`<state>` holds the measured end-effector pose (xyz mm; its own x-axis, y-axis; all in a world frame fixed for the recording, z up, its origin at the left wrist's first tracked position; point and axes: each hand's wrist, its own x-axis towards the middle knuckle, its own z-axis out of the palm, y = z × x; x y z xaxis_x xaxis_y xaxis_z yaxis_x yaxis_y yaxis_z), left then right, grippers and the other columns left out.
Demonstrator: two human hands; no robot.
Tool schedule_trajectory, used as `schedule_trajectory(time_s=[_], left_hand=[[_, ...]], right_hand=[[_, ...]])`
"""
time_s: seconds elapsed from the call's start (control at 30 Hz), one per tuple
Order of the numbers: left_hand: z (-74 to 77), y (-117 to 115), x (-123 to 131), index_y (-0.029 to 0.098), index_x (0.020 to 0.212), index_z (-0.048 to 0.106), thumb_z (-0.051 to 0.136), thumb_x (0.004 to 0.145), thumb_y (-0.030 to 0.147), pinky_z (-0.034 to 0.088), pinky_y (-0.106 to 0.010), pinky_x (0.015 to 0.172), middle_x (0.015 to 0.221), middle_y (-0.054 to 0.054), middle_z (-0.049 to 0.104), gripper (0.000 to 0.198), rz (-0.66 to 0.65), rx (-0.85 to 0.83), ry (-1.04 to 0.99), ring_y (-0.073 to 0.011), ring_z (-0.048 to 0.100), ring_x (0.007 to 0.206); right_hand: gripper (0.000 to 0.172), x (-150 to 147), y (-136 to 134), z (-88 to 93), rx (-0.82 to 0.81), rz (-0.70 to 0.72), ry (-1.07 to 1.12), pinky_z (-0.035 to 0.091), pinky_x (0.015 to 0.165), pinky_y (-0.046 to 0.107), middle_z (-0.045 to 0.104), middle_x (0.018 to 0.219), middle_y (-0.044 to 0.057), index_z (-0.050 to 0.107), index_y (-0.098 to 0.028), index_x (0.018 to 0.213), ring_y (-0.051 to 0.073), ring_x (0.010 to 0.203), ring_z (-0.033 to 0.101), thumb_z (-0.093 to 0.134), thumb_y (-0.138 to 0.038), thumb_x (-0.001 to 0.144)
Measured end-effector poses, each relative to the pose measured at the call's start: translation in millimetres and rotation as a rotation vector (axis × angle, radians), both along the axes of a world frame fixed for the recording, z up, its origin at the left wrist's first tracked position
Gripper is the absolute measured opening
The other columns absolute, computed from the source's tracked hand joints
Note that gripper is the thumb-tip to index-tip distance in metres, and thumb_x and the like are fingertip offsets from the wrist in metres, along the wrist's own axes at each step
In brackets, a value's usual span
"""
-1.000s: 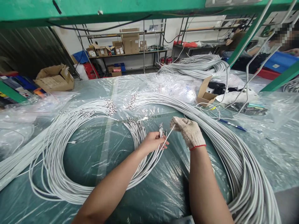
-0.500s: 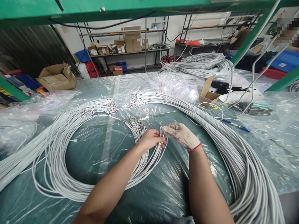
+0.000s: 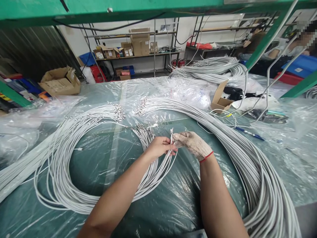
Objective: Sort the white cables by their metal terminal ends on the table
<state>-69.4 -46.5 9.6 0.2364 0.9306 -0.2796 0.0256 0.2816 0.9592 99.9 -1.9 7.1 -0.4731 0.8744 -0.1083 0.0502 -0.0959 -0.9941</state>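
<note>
My bare left hand [image 3: 162, 146] is closed round a few white cables [image 3: 165, 167] near their ends. Pressed against those same ends is my right hand [image 3: 189, 142], in a cream knitted glove with a red cuff, its fingers pinched together. A small connector [image 3: 171, 131] sticks up just above the fingertips. The held cables curve down into a large loop of white cables [image 3: 64, 185] on the left. More cable ends with metal tips [image 3: 142, 129] lie just left of my left hand. What exactly sits between the right fingertips is partly hidden.
A thick bundle of white cables [image 3: 237, 148] arcs along the right. Clear plastic sheeting covers the green table [image 3: 99, 165]. Behind lie another cable coil [image 3: 210, 67], a small open carton [image 3: 220, 100] and a blue pen [image 3: 250, 133]. A green beam [image 3: 81, 13] crosses overhead; a person sits far right.
The connector above my fingertips has shifted slightly to the right. Both hands keep nearly the same place and hold.
</note>
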Motion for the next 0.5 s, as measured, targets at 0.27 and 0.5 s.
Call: schedule_trajectory(time_s=[0.27,0.5], left_hand=[[0.1,5,-7,0.014,0.078,0.071,0.069,0.082,0.032,0.049,-0.024,0.063,0.073,-0.003,0.069,0.019,0.060,0.047,0.092,-0.0116,0.061,0.063],[5.4,-2,-4,0.010,0.085,0.071,0.066,0.086,0.028,0.050,-0.025,0.065,0.072,-0.006,0.069,0.018,-0.064,-0.011,-0.086,-0.0109,0.063,0.059]], right_hand=[[0.035,9,13,-19.0,0.028,-0.135,-0.291,0.047,0.053,0.026,0.062,0.053,0.003,0.062,-0.018,0.059,0.014,0.051,0.055,0.076,-0.049,0.070],[0.041,2,14,-9.5,0.007,-0.287,0.046,0.056,0.073,0.035,0.072,0.074,0.008,0.068,-0.019,0.074,0.026,0.077,0.069,0.067,-0.060,0.076]])
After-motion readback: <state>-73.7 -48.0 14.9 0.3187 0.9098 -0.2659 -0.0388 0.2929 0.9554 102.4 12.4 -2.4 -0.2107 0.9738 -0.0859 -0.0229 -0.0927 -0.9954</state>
